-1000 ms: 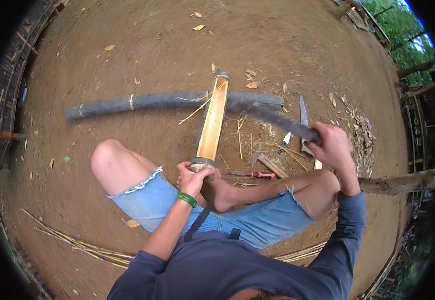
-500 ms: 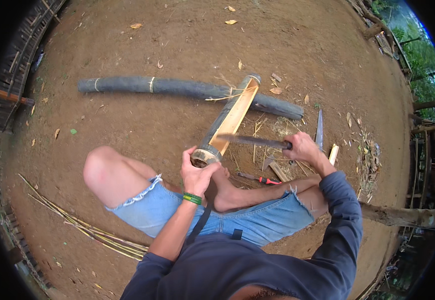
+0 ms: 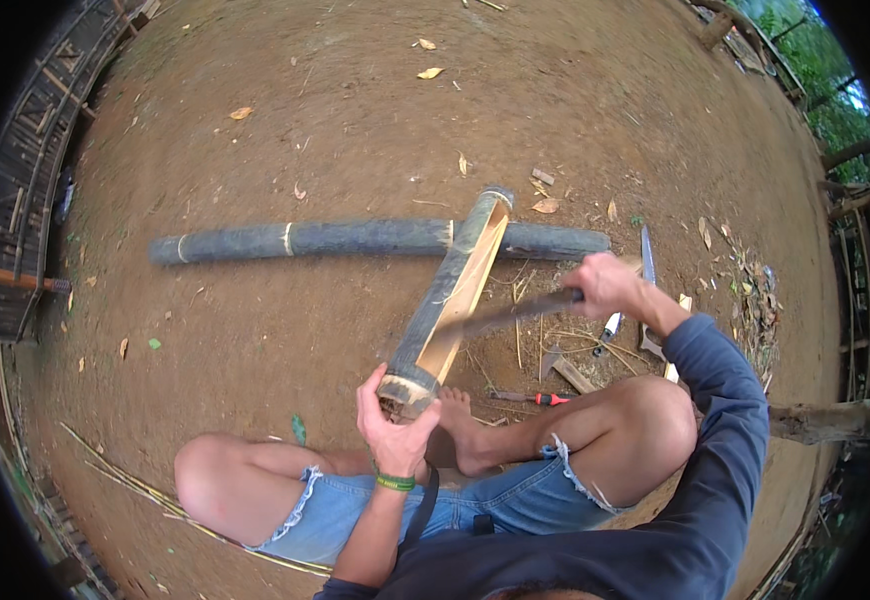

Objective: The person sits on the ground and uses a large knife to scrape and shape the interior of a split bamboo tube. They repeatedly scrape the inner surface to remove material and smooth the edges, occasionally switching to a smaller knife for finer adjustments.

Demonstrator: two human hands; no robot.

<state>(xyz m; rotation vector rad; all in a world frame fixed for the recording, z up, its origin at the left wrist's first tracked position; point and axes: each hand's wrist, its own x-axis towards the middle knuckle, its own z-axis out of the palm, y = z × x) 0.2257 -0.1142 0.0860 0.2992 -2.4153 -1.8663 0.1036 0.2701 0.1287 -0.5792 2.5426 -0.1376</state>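
A dark bamboo section (image 3: 439, 292) slants away from me, with a long pale opening cut along its side. Its far end rests across a long bamboo pole (image 3: 360, 239) lying on the ground. My left hand (image 3: 398, 436) grips the near end, fingers and thumb around the rim. In my right hand (image 3: 610, 284) is the black handle of a machete (image 3: 511, 314). Its dark blade, blurred by motion, points left into the opening near the lower end.
Right of my foot lie a red-handled tool (image 3: 537, 398), a hatchet (image 3: 571, 373), a white-handled tool (image 3: 610, 328) and a saw (image 3: 647, 258). Thin split strips (image 3: 130, 478) lie at the left. A wooden post (image 3: 835, 418) juts in from the right.
The view has shifted, so the bamboo sits lower in it. My right knee has come up. Both hands keep their holds, and the blade stays at the lower part of the opening.
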